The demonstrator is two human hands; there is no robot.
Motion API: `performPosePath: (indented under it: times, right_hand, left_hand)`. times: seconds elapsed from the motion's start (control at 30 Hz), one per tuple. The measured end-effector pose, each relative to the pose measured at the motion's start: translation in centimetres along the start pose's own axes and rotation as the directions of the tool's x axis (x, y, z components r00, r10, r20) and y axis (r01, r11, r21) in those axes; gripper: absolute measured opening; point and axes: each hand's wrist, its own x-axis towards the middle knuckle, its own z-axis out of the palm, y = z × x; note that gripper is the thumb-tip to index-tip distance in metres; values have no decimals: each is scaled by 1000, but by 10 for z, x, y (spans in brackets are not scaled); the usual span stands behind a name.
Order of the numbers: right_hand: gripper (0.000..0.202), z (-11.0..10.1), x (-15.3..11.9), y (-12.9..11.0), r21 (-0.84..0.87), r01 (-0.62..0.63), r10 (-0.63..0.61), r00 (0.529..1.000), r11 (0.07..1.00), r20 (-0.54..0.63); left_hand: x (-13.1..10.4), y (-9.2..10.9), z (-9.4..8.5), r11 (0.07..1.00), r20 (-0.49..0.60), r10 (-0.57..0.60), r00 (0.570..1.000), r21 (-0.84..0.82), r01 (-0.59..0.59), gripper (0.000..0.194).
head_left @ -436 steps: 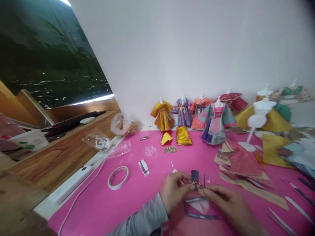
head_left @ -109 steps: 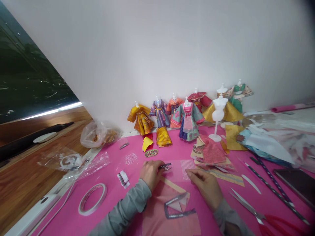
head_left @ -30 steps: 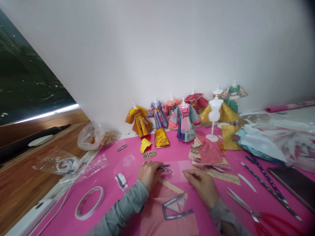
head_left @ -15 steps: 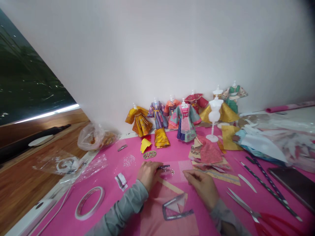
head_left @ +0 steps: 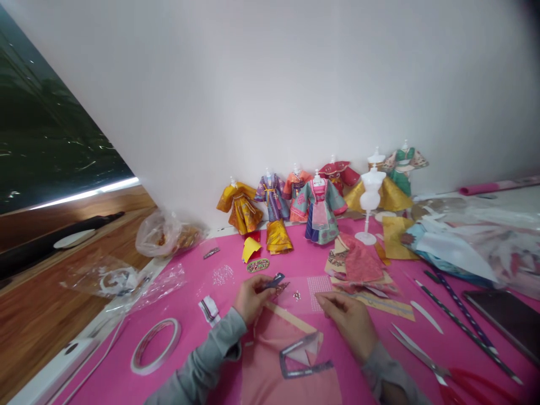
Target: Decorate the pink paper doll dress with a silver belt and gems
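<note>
My left hand (head_left: 252,298) pinches a small dark patterned strip (head_left: 276,280) by its end. A pointed, reddish sparkly piece (head_left: 282,288) shows just below the strip; whether the two are joined I cannot tell. To the right lies a little cluster of shiny beads (head_left: 297,295) on the pink surface. My right hand (head_left: 348,318) has its thumb and forefinger together at the right edge of a clear sheet of pearl-like dots (head_left: 314,287). Below both hands is a pink fabric piece (head_left: 291,360) with a beige border and a dark, angular trim (head_left: 306,371).
Miniature dresses on stands (head_left: 318,208) line the wall, beside a bare white mannequin (head_left: 371,191). Red-handled scissors (head_left: 442,371), pencils (head_left: 459,320) and a phone (head_left: 506,315) lie right. A tape roll (head_left: 156,346), loose beads (head_left: 223,274) and plastic bags (head_left: 158,233) are left.
My left hand has lifted and turned the dark strip, moving it slightly left, away from the bead cluster, which now shows uncovered. My right hand stays by the dotted sheet.
</note>
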Motion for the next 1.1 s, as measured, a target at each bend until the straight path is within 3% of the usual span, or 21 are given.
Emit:
performPosePath:
  times: [0.17,0.43,0.63,0.97,1.1]
  right_hand:
    - [31,-1,0,0,-2,-8,8,1000,1000,19]
    - [35,7,-7,2,1,-12,12,979,1000,203]
    - [26,1,-4,-1,-75,28,-7,966,997,260]
    - [26,6,-4,10,-137,58,-41,992,989,123]
    - [27,6,-2,12,-128,64,-52,994,990,93]
  left_hand:
    - [-2,-3,-1,954,18,-65,998,-292,68,14]
    - [-21,19,34,824,178,-117,977,-532,195,46]
    - [-23,22,43,819,199,-106,974,-538,198,45]
    - [-12,39,23,916,119,-46,992,-391,90,47]
    - [-7,38,22,955,99,-48,994,-287,75,30]
